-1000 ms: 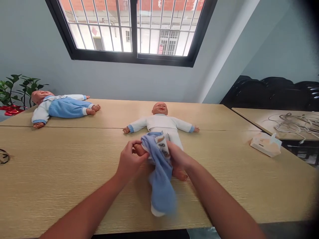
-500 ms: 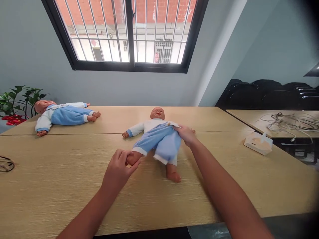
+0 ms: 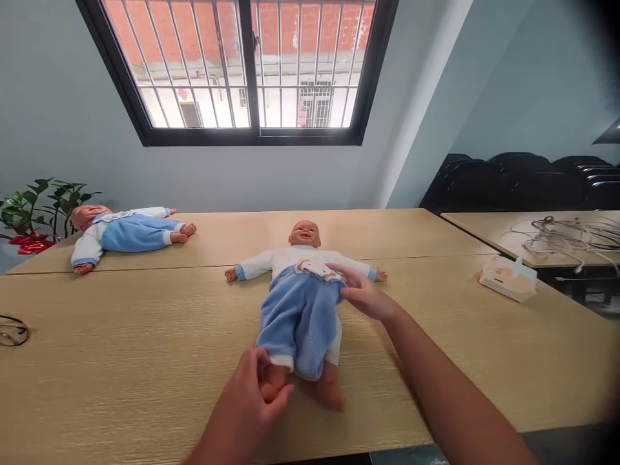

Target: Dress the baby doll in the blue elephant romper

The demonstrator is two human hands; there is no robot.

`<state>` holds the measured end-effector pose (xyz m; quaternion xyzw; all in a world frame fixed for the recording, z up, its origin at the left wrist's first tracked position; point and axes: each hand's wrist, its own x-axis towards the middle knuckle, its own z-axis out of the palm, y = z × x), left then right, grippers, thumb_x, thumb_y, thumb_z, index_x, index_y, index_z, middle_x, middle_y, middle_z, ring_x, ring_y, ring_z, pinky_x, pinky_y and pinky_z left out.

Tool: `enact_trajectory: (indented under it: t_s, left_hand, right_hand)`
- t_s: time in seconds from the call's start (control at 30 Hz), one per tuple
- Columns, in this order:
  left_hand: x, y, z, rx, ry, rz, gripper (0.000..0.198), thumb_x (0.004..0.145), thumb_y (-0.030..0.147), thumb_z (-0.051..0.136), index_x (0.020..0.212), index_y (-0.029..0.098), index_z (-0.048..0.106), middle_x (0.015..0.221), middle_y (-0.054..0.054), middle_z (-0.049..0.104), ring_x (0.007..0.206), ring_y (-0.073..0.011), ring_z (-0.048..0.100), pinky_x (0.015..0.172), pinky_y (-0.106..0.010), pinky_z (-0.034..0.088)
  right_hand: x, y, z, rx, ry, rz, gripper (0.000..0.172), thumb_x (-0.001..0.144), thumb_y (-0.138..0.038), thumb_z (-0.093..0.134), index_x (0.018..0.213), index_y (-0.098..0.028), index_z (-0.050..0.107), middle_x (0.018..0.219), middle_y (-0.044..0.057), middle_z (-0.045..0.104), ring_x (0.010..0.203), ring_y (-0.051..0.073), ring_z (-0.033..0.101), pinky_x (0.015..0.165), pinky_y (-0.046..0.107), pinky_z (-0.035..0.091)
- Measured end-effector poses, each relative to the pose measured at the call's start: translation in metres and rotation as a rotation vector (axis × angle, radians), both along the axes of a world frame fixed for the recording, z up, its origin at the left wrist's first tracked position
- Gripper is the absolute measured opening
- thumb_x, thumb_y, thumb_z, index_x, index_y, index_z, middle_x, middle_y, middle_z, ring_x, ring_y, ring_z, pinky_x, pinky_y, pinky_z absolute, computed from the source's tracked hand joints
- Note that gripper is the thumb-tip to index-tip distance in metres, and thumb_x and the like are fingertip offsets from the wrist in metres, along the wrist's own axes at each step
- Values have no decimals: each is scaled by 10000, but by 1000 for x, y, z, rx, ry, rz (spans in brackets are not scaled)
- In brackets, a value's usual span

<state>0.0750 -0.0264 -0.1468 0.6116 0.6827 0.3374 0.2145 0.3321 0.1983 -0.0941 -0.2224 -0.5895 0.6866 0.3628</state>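
A baby doll (image 3: 305,234) lies face up on the wooden table (image 3: 145,361), arms spread, in a white top. Blue trousers (image 3: 295,310) with white cuffs lie over its front; one doll leg, in white, shows beside them at the right. My left hand (image 3: 256,387) is closed round the doll's foot at the left, by the trouser cuff. With its fingers at the waist edge of the blue trousers, my right hand (image 3: 363,290) pinches the cloth. The doll's other foot (image 3: 330,387) rests bare on the table.
A second doll (image 3: 135,232) in blue and white lies at the back left, near a plant (image 3: 43,206). Glasses (image 3: 13,330) are at the left edge. A tissue box (image 3: 508,279) sits at the right, and cables (image 3: 571,236) lie on another table.
The doll's legs and the blue trousers have come nearer and straightened. My left hand has moved down and right with the foot; my right hand has moved slightly down, still at the waist.
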Motion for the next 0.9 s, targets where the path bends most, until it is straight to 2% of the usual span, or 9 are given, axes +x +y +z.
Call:
enact_trajectory:
  t_s: [0.1, 0.3, 0.43, 0.5, 0.57, 0.63, 0.73, 0.83, 0.9]
  left_hand:
    - [1, -7, 3, -81, 85, -26, 327, 865, 462, 672, 1053, 252, 506, 972, -56, 700, 850, -278, 726, 744, -398, 554]
    - [-14, -3, 2, -81, 211, -113, 333, 917, 470, 612, 1122, 258, 457, 1021, -76, 716, 872, -304, 753, 731, -396, 546]
    - [-24, 3, -1, -41, 270, -162, 316, 918, 467, 613, 1072, 257, 434, 970, -69, 701, 848, -305, 751, 697, -375, 534]
    - [-28, 3, -2, -53, 297, -176, 300, 926, 464, 611, 1051, 256, 435, 959, -62, 691, 845, -299, 741, 701, -376, 530]
    - [-34, 3, 1, -95, 310, -200, 283, 935, 459, 615, 1044, 251, 457, 944, -53, 685, 843, -287, 728, 719, -378, 531]
    - [-43, 3, 9, -149, 303, -266, 285, 919, 462, 654, 1027, 247, 501, 937, -44, 684, 835, -271, 713, 723, -365, 537]
    - [-61, 16, 34, -179, 254, -394, 290, 883, 457, 723, 1025, 258, 569, 967, -28, 693, 832, -241, 692, 710, -326, 551]
    - [-68, 51, 66, -32, 200, -422, 281, 915, 449, 702, 1117, 278, 608, 1080, -43, 696, 889, -229, 676, 754, -330, 578]
    - [-60, 86, 86, 137, 156, -415, 396, 910, 456, 718, 1252, 290, 608, 1272, -84, 663, 978, -241, 681, 837, -372, 599]
  right_hand:
    - [-8, -8, 0, -4, 33, -35, 572, 798, -323, 879, 1339, -268, 700, 1169, 58, 772, 962, 196, 711, 832, 301, 544]
    - [-25, -20, 2, 83, -23, -117, 486, 804, -365, 866, 1255, -249, 727, 1116, 57, 783, 947, 208, 716, 804, 302, 546]
    - [-29, -24, 1, 221, -170, -221, 278, 872, -479, 779, 926, -207, 764, 868, 16, 739, 776, 189, 630, 703, 281, 490]
    - [-30, -25, -1, 293, -231, -237, 375, 924, -538, 697, 770, -197, 728, 777, 12, 687, 724, 187, 570, 693, 293, 469]
    - [-29, -25, -2, 320, -222, -211, 443, 954, -576, 639, 738, -196, 710, 766, 21, 668, 737, 202, 559, 741, 321, 476]
    - [-26, -26, -1, 315, -175, -158, 446, 969, -586, 618, 779, -195, 718, 822, 33, 679, 809, 224, 584, 830, 350, 485]
    - [-23, -31, 4, 267, -84, -66, 358, 921, -557, 708, 967, -204, 750, 978, 40, 709, 950, 251, 621, 926, 372, 487]
    - [-24, -38, 9, 258, -7, -1, 468, 857, -490, 800, 1238, -231, 719, 1229, 59, 707, 1177, 290, 611, 1056, 414, 463]
    - [-26, -41, 10, 291, -3, 25, 495, 883, -464, 782, 1318, -247, 688, 1323, 65, 681, 1272, 299, 575, 1118, 437, 428]
